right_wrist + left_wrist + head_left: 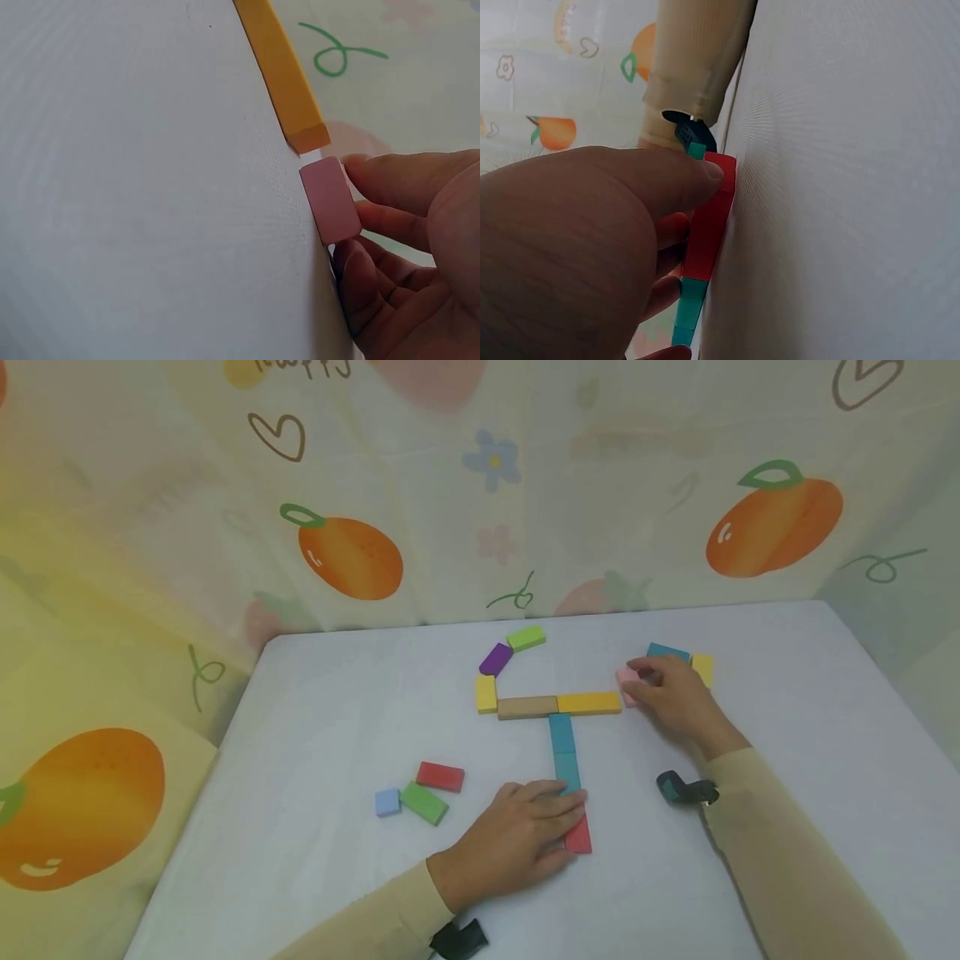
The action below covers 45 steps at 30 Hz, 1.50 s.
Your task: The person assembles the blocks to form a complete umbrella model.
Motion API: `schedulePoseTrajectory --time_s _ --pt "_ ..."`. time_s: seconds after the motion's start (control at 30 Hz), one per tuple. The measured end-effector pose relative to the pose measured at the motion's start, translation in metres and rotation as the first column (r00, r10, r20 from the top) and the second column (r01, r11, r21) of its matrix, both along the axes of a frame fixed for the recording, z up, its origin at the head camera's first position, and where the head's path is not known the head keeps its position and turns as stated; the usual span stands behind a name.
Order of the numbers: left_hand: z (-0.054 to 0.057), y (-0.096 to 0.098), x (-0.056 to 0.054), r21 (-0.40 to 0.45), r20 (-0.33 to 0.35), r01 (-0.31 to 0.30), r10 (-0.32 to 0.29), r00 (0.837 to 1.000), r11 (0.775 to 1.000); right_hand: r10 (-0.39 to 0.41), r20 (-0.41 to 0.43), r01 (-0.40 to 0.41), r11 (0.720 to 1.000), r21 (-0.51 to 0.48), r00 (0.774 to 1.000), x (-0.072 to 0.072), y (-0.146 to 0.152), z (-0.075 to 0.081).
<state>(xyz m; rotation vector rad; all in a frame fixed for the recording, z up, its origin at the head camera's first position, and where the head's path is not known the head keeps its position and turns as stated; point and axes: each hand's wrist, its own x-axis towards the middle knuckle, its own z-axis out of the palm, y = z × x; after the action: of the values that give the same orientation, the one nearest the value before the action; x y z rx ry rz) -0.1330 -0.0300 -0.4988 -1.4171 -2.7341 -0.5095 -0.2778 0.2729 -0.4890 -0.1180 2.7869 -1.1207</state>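
My left hand (517, 835) holds a red block (578, 837) at the near end of a row, its fingers across the top and its thumb at the block's end. Two teal blocks (562, 734) continue the row beyond the red one. My right hand (678, 697) pinches a pink block (330, 199) between thumb and fingers. The pink block stands just off the right end of an orange-yellow block (589, 703), with a narrow gap between them in the right wrist view. A tan block (528, 707) adjoins the orange-yellow one, forming a crossbar above the teal blocks.
A yellow block (487, 694), a purple block (496, 659) and a lime block (527, 638) curve up from the crossbar's left. Loose red (440, 777), green (424, 803) and light blue (387, 802) blocks lie left. Behind my right hand are blue (667, 652) and yellow (702, 669) blocks.
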Motion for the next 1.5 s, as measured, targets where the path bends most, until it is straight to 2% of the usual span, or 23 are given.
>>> schedulePoseTrajectory --time_s 0.3,0.63,0.83,1.1,1.5 --pt "-0.001 0.001 0.001 -0.002 0.004 0.002 -0.002 1.0 1.0 0.005 0.006 -0.005 1.0 -0.027 1.0 0.0 0.005 -0.007" --pt "-0.001 0.001 -0.001 0.001 0.006 0.003 -0.003 1.0 1.0 0.118 0.083 -0.107 0.987 -0.12 0.99 0.003 0.03 -0.008" --pt "-0.002 0.0 -0.001 0.013 0.005 0.001 -0.001 1.0 1.0 0.175 0.022 -0.171 0.979 -0.108 0.984 0.002 0.027 -0.006" --pt "-0.002 0.0 0.0 0.013 0.007 -0.001 0.001 1.0 1.0 0.188 -0.001 -0.187 0.976 -0.113 0.982 0.003 0.024 -0.007" --pt "-0.001 0.0 -0.001 -0.003 0.019 0.003 -0.003 1.0 1.0 0.181 0.01 -0.179 0.978 -0.104 0.983 0.002 0.022 -0.008"
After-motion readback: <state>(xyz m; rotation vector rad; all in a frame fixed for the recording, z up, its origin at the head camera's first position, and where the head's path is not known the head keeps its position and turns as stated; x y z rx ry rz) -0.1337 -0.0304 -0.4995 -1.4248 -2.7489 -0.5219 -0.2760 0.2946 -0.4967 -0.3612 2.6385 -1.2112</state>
